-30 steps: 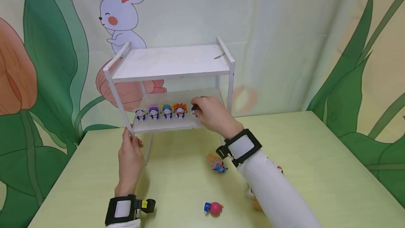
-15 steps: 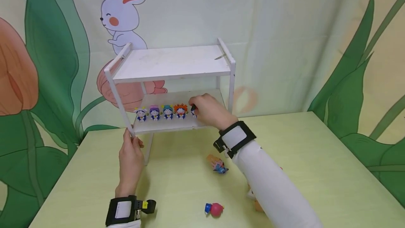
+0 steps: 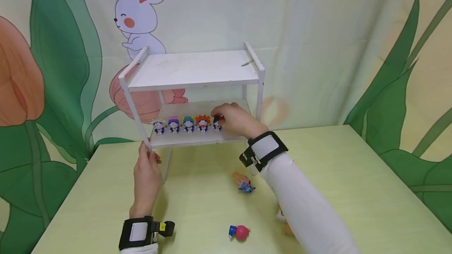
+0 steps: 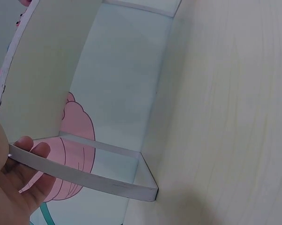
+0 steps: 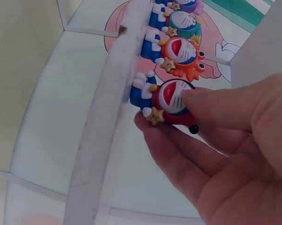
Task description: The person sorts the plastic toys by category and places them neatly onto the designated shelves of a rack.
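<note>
The red figure [image 5: 166, 101]—pinched between your right hand's [image 3: 239, 120] thumb and fingers—is at the lower shelf [image 3: 187, 109], with four figures [image 3: 188, 125] lined up towards nine o'clock. At its eight, your left hand [image 3: 145, 173] grips the rack's leg [image 3: 135, 111]; a pink toy [image 3: 241, 232] lies near six.

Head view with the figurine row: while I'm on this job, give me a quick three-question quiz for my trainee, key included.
1. Multiple choice: the figurine pinched by the right hand is next to which neighbour?
a) purple-hatted one
b) orange crab-hatted one
c) teal-hatted one

2. True or false: the left hand grips a leg of the white rack.

3. Count: how many figurines line up at the lower shelf, including the pinched one?

Key: 1. b; 2. true; 3. five.
</note>
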Action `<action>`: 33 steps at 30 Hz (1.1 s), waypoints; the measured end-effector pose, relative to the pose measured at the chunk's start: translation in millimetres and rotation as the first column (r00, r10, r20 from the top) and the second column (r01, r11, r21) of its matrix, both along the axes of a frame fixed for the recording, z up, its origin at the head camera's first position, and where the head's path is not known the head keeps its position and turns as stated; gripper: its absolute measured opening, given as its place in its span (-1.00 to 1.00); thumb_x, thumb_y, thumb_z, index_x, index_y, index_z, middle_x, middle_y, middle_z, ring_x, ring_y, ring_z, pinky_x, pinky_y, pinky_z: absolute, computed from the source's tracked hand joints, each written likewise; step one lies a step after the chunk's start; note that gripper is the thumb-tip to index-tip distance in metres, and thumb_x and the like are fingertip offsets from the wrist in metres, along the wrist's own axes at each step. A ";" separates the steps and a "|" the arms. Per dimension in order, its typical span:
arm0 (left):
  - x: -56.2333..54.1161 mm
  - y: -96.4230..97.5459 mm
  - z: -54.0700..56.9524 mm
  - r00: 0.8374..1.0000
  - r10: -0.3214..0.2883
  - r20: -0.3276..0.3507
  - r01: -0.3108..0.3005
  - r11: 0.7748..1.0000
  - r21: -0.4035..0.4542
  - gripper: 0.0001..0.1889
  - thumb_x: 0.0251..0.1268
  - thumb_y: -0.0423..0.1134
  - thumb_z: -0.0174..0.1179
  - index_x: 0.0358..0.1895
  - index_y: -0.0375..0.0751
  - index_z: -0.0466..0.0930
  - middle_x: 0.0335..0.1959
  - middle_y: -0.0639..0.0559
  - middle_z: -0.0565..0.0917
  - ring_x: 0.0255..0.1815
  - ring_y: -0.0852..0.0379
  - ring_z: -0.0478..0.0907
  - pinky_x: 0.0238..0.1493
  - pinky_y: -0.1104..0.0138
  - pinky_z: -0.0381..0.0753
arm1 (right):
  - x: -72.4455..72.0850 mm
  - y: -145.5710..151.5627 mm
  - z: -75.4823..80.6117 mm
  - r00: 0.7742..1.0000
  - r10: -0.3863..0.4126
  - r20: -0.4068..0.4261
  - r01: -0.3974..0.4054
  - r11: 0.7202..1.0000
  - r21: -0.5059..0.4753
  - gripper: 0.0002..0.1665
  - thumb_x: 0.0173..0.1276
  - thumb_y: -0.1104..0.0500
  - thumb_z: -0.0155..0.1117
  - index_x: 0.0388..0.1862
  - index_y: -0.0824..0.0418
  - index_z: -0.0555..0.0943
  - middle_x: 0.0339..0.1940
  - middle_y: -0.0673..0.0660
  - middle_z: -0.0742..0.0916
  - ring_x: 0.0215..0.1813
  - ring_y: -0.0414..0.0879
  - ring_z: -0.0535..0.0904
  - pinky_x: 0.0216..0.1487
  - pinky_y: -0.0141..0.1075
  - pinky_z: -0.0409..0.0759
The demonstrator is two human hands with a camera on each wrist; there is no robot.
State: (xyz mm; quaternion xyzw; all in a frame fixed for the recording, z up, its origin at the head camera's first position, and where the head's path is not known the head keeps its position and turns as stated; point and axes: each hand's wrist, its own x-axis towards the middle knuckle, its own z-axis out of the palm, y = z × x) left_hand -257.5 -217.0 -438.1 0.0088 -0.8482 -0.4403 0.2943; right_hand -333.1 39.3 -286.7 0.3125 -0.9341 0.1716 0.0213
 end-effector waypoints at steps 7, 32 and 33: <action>-2.3 0.6 -0.4 1.000 0.004 -0.005 -0.004 1.000 -0.006 -0.53 0.59 -0.40 -0.21 0.48 -0.19 0.06 -0.20 -0.24 0.52 -0.17 -0.16 0.52 -0.17 0.02 0.54 | -2.5 -1.1 2.5 1.000 -0.003 0.019 0.003 1.000 0.014 -0.60 0.43 0.34 0.14 0.23 0.27 0.57 0.19 0.17 0.63 0.26 0.11 0.44 0.32 -0.12 0.30; -1.8 -0.4 -1.3 1.000 0.021 0.002 -0.021 0.999 -0.037 -0.55 0.59 -0.39 -0.22 0.46 -0.23 0.07 -0.22 -0.23 0.53 -0.22 -0.18 0.52 -0.30 0.09 0.52 | 0.3 -5.2 -4.1 0.999 0.018 -0.031 -0.022 0.993 -0.115 -0.51 0.48 0.32 0.02 0.38 0.23 0.43 0.31 0.19 0.54 0.27 0.00 0.47 0.24 -0.22 0.41; -1.8 -0.4 -1.4 1.000 0.021 0.000 -0.021 0.999 -0.038 -0.55 0.59 -0.39 -0.22 0.46 -0.23 0.08 -0.22 -0.23 0.53 -0.22 -0.18 0.52 -0.30 0.09 0.51 | 1.1 -5.1 -4.1 0.998 0.024 -0.051 -0.030 0.992 -0.126 -0.53 0.49 0.31 0.03 0.36 0.24 0.45 0.31 0.18 0.55 0.27 -0.01 0.47 0.24 -0.23 0.40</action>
